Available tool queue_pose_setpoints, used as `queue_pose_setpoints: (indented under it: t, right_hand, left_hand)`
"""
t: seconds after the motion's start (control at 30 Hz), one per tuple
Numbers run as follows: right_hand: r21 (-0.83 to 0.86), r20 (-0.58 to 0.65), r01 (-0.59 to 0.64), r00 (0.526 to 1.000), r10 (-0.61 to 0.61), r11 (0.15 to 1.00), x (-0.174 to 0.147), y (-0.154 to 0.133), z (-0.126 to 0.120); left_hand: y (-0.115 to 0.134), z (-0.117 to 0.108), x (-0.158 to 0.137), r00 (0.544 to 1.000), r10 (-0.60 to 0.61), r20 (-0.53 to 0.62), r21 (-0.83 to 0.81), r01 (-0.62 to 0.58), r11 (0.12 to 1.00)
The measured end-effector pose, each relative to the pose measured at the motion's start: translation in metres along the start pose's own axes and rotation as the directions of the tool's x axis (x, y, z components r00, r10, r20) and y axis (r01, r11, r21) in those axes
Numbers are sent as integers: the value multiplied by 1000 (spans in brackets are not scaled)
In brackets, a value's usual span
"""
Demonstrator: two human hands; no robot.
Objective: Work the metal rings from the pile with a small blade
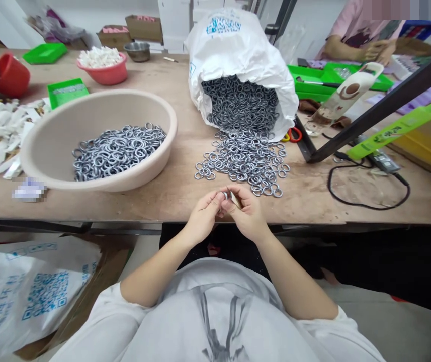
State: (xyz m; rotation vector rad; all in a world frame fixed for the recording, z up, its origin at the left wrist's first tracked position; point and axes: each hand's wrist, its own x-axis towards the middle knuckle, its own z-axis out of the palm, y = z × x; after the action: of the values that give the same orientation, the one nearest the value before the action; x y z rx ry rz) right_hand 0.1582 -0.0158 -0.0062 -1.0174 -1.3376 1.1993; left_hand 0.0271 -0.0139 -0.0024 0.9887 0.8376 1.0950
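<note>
Close to the table's front edge, my left hand [204, 213] and my right hand [250, 213] meet, thumbs and fingertips pinched together. Between them a small part of a grey metal ring [226, 195] shows; the fingers cover the rest, so I cannot tell if there is more than one. Just beyond my hands lies a loose heap of grey rings [251, 158], spilling from the mouth of a white woven sack [234, 50] that rests on its side. To the left, a wide beige basin [45, 136] holds many similar rings.
White pieces [0, 125] are piled at the left, near a green tray [68, 94] and a pink bowl [109, 74]. On the right stand a dark metal frame [381, 105], a looped black cable [366, 205] and red-handled scissors [295, 134]. A co-worker's hands [379, 52] are at far right.
</note>
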Motion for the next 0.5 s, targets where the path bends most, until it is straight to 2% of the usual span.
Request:
queue_pose_setpoints:
  t: [0.1,0.2,0.27,0.33,0.43,0.5]
  right_hand:
    - [85,0,-9,1000,9,996,0,-1,2]
    - [86,-29,-22,999,24,996,2,-3,-1]
    - [-23,-65,36,997,-37,999,1,-7,-5]
    - [-214,-34,145,987,-156,966,-3,-13,-9]
    - [-503,104,291,955,-277,814,-11,-19,-11]
    - [-613,147,326,942,-302,720,-15,-22,-10]
  left_hand:
    - [0,9,-4,997,-49,-62,-127,41,991]
    - [2,13,-5,997,-31,-71,-125,22,992]
    - [5,14,-4,997,-24,-78,-123,14,992]
    - [8,14,-4,995,-41,-96,-146,27,989]
    - [10,15,-5,989,-70,-132,-199,42,979]
    - [10,17,-5,985,-79,-153,-227,42,973]
